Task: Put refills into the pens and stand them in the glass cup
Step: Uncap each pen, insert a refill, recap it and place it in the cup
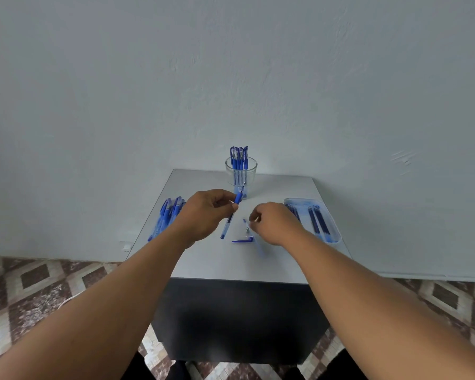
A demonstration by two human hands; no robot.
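The pen (232,212) is held in the air above the middle of the surface (214,259), tilted, with its writing end pointing up and away toward the glass cup (241,175) and its blue end cap low and nearer the person. The left hand (203,215) holds it by the blue grip section, fingers (224,200) curled round the barrel. The right hand (274,222) hovers just to the right of the pen, its fingers bent inward with thumb and forefinger close together; whether they pinch anything I cannot tell. Below it on the surface lie a small metal tip (247,230) and a blue pen cap (242,240), close to each other. The cup stands at the far edge, holding several capped blue pens upright. A bundle of blue pens (166,215) lies at the left side, and a clear tray (332,229) with dark refills (317,219) sits at the right.
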